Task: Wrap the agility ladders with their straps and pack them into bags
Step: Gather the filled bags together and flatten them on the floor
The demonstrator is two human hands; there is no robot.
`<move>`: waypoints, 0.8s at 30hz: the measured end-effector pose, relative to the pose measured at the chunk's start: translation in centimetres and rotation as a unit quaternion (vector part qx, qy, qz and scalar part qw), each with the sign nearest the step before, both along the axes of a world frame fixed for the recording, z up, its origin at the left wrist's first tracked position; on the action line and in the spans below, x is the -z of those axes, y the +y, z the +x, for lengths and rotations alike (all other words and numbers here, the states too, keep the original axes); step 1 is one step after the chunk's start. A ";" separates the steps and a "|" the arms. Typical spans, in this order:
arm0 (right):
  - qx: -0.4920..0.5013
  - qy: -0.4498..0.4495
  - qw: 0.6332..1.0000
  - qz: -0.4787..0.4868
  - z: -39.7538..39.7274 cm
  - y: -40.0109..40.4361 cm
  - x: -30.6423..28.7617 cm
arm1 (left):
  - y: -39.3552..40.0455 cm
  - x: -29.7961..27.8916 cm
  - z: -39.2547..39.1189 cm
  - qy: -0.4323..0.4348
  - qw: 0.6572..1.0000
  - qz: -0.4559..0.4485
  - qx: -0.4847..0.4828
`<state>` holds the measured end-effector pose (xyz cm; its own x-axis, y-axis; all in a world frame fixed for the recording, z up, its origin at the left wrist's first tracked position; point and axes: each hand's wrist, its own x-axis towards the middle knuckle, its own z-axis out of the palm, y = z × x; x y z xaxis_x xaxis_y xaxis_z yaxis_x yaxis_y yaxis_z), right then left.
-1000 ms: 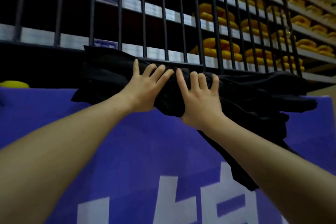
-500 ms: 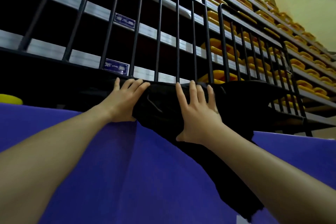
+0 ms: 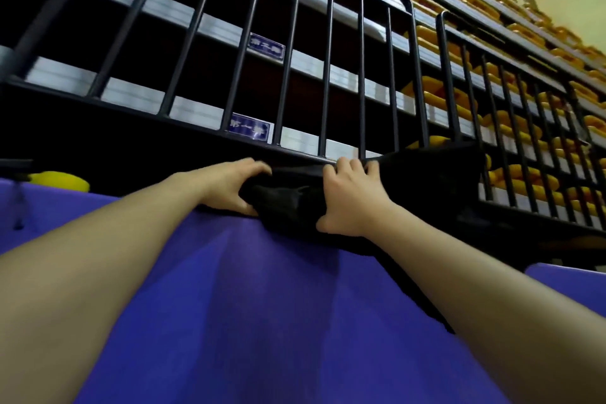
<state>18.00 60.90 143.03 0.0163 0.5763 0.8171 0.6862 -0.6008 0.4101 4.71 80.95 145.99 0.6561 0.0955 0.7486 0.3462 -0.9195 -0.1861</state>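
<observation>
Black bag (image 3: pixel 410 193): lay slumped along the far edge of the blue cloth (image 3: pixel 262 321), just beyond and under the fingertips, its right end bunched up against the metal railing (image 3: pixel 328 75).
Left hand (image 3: pixel 226 185): closed on the bag's left end, thumb tucked beneath the fabric, fingers curled over the top fold.
Right hand (image 3: pixel 347 198): clamped on the same bag a little to the right, fingers hooked over its upper edge, thumb spread low against the cloth.
Ladder: not to be seen (possibly inside the bag, impossible to tell).
Handling: soft, limp fabric, judging by the creases between the two grips; likely light and prone to sagging or sliding off the cloth if held at one point only.
Best hold: probably along the upper hem, on either side of the fingers, where the fabric doubles and gives something firm to pinch.
Surroundings: yellow object (image 3: pixel 60 180) well to the left of the left hand; yellow seats (image 3: pixel 511 128) behind the railing, beyond the right fingertips.
</observation>
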 end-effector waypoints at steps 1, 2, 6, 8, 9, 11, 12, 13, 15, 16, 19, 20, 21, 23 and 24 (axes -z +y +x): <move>-0.002 0.020 1.000 -0.013 0.2 0.8 0.1 | 0.4 0.3 0.1 0.026 0.999 -0.012 -0.028; -0.005 0.030 0.999 -0.023 0.7 1.5 0.3 | 0.9 0.7 0.2 0.048 0.997 -0.032 -0.050; -0.031 0.048 0.998 -0.041 2.2 3.5 1.0 | 0.8 0.7 0.5 0.102 0.984 -0.122 -0.079; -0.037 0.043 0.998 -0.034 2.6 3.9 1.2 | -0.3 0.4 1.3 0.110 0.984 -0.118 -0.076; -0.039 0.038 0.998 -0.029 2.7 4.1 1.3 | -1.1 0.5 1.8 0.100 0.987 -0.114 -0.060; -0.044 0.024 0.999 -0.015 3.1 4.3 1.6 | -2.8 1.4 3.4 0.085 0.991 -0.098 -0.011; -0.051 0.014 0.999 -0.010 3.3 4.4 1.8 | -3.4 2.1 4.2 0.071 0.995 -0.068 -0.006; -0.061 0.005 0.998 -0.004 3.7 4.4 2.0 | -3.8 2.8 5.1 0.048 0.999 -0.017 -0.019; -0.085 -0.003 0.996 0.011 4.1 4.2 2.3 | -3.8 3.9 6.3 -0.010 0.996 0.069 -0.051; -0.099 -0.004 0.995 0.020 4.2 4.0 2.4 | -3.6 4.1 6.5 -0.029 0.996 0.073 -0.052; -0.113 -0.043 0.991 0.053 4.9 2.8 2.5 | -2.6 3.8 6.3 -0.030 0.998 0.058 -0.002; -0.106 -0.067 0.990 0.071 5.3 2.2 2.7 | -2.4 3.6 6.2 -0.025 0.998 0.058 0.006; -0.094 -0.084 0.987 0.096 5.7 1.7 2.9 | -2.3 3.5 6.1 -0.018 0.998 0.063 -0.001; -0.061 -0.082 0.984 0.144 7.1 0.6 3.5 | -2.4 3.2 6.0 -0.001 0.994 0.088 -0.067; -0.037 -0.071 0.984 0.157 7.7 0.0 3.8 | -2.6 3.1 5.9 0.007 0.988 0.105 -0.113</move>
<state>25.70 60.86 139.21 -0.1440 0.2902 0.9461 0.6815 -0.6641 0.3074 10.58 78.38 142.92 0.6469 0.0842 0.7579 0.5340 -0.7595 -0.3714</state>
